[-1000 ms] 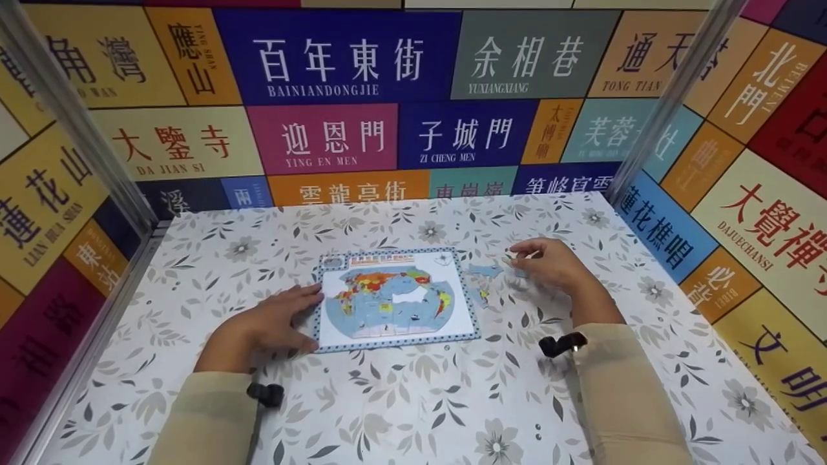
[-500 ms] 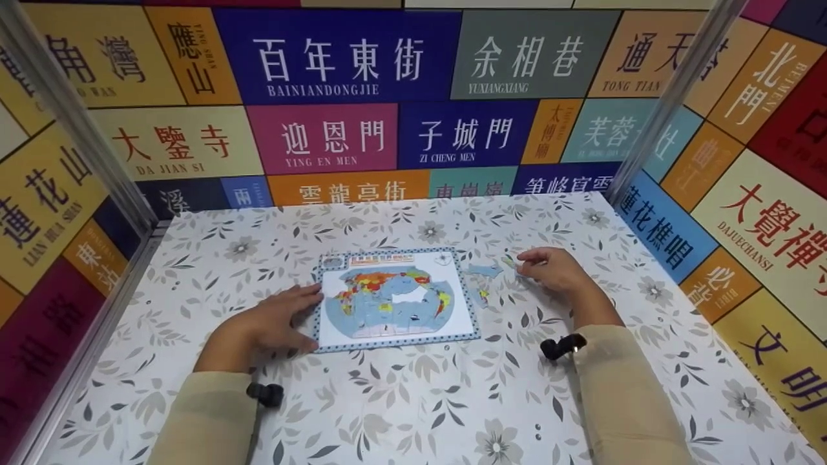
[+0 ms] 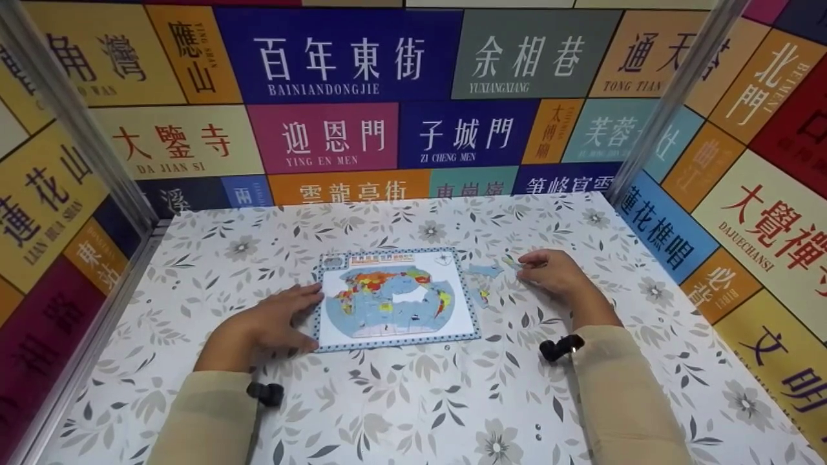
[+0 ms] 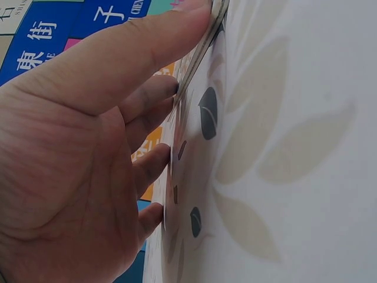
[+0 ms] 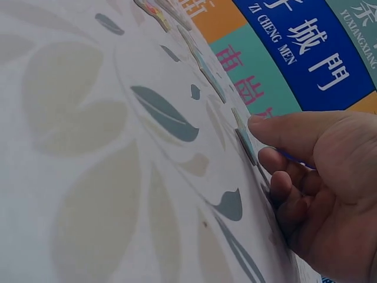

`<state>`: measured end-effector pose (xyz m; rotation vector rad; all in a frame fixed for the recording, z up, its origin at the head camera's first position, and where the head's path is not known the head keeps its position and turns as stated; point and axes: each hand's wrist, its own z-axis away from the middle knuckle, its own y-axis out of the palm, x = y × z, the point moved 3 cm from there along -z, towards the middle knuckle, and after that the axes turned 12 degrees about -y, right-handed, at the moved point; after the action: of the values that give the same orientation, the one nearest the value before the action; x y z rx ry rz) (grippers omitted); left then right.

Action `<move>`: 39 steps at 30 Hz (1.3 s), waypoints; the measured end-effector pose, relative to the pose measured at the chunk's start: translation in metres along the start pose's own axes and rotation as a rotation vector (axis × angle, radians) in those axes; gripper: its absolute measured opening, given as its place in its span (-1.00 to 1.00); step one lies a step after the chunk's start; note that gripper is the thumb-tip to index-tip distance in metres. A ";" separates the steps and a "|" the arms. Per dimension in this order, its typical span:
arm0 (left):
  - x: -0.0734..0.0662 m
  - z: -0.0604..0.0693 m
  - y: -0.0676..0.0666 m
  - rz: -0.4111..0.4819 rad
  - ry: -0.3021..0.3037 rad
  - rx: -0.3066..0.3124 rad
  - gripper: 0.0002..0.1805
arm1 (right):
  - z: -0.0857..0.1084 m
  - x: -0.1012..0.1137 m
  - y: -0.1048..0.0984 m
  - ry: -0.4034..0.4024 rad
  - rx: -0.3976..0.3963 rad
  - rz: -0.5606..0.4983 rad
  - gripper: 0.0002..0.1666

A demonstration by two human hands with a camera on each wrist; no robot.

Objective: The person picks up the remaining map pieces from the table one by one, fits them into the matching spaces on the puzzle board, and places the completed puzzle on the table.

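A framed world map puzzle (image 3: pixel 400 326) lies on the patterned tabletop, with a white gap in its upper middle. My left hand (image 3: pixel 274 320) rests at its left edge, thumb and fingers spread along the frame; in the left wrist view the thumb (image 4: pixel 182 35) lies over the thin board edge. To the right, my right hand (image 3: pixel 555 274) pinches a small green and blue puzzle piece (image 3: pixel 511 262) at its edge, low by the table. The right wrist view has the thumb and curled forefinger at that piece (image 5: pixel 243 134). Their exact contact is partly hidden.
Beside the board's right edge lie a blue puzzle piece (image 3: pixel 484 270) and a smaller piece with yellow and red (image 3: pixel 482 296). A leafy floral cloth (image 3: pixel 387 400) covers the table. Panels of coloured signs (image 3: pixel 336 58) stand behind and at both sides.
My right hand has shifted slightly right and toward me, so more of the small green and blue piece shows at its fingertips. The left hand and the board stay put.
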<state>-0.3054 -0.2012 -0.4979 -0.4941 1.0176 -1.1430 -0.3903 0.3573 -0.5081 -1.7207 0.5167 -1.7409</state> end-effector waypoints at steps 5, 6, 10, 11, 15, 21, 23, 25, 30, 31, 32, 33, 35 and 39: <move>0.000 0.001 0.000 -0.001 0.018 -0.004 0.13 | -0.001 0.000 0.002 -0.038 0.011 0.016 -0.39; 0.001 0.001 0.000 0.001 0.022 -0.004 0.13 | -0.001 0.000 0.002 -0.041 0.011 0.020 -0.38; 0.001 0.000 0.000 0.018 0.034 0.000 0.14 | -0.001 0.002 0.003 -0.045 0.021 0.049 -0.35; 0.001 0.000 0.000 0.018 0.034 0.001 0.14 | -0.001 0.002 0.002 -0.039 0.018 0.049 -0.36; 0.001 0.000 0.000 0.026 0.019 0.006 0.14 | 0.000 0.004 0.002 -0.030 0.018 0.064 -0.37; 0.000 0.000 0.001 0.025 0.011 0.007 0.14 | 0.001 0.004 0.002 -0.032 0.017 0.061 -0.35; 0.000 0.000 0.000 0.024 0.010 0.006 0.14 | 0.000 0.004 0.003 -0.032 0.015 0.055 -0.36; 0.000 0.000 0.000 0.016 0.011 0.004 0.14 | 0.000 0.003 0.004 -0.033 0.013 0.055 -0.37; 0.000 0.001 0.000 0.001 0.001 0.001 0.14 | -0.001 0.002 0.005 -0.041 0.002 0.071 -0.39; 0.000 0.001 0.000 0.001 -0.003 0.002 0.14 | -0.001 0.002 0.005 -0.039 0.001 0.070 -0.40; 0.000 0.001 0.000 0.001 -0.002 0.002 0.14 | -0.001 0.002 0.005 -0.037 0.002 0.071 -0.40; 0.000 0.001 0.000 0.002 -0.002 0.002 0.14 | -0.001 0.002 0.005 -0.035 0.003 0.071 -0.40; 0.000 0.001 0.000 -0.004 0.006 -0.003 0.13 | -0.001 0.002 0.005 -0.034 0.007 0.070 -0.41; 0.001 0.000 0.001 -0.009 0.019 -0.010 0.13 | 0.000 0.003 0.004 -0.040 0.018 0.074 -0.41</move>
<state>-0.3047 -0.2019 -0.4986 -0.4973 1.0386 -1.1532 -0.3897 0.3522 -0.5085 -1.6989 0.5385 -1.6517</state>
